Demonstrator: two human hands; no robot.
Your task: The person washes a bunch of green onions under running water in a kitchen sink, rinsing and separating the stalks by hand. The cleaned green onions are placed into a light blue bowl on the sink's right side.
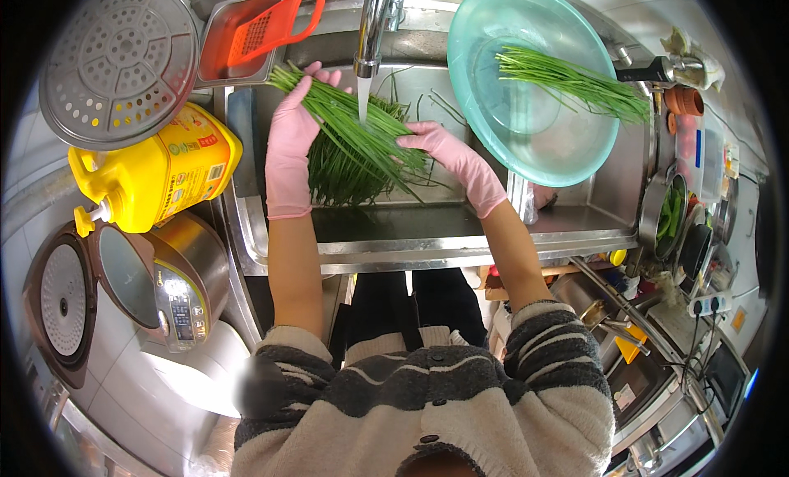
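Observation:
My left hand point(294, 122), in a pink glove, grips a bunch of long green garlic chives point(351, 116) near its stem end. At the leafy end of the same bunch, my right hand point(445, 149), gloved alike, has its thumb and fingers around the leaves. Water point(363, 98) runs from the chrome faucet point(370, 39) onto the held chives. Below them, a larger heap of chives point(345, 175) lies in the steel sink point(481, 221). To the right, a translucent green basin point(524, 150) sits across the sink, with another chive bunch point(573, 85) lying over its rim.
An orange grater point(265, 36) rests on a steel container point(216, 73) behind my left hand. Further left are a perforated steamer plate point(126, 45), a yellow pump jug point(191, 163) and a rice cooker point(191, 280) with its lid up. A pan of green peppers point(669, 218) stands at right.

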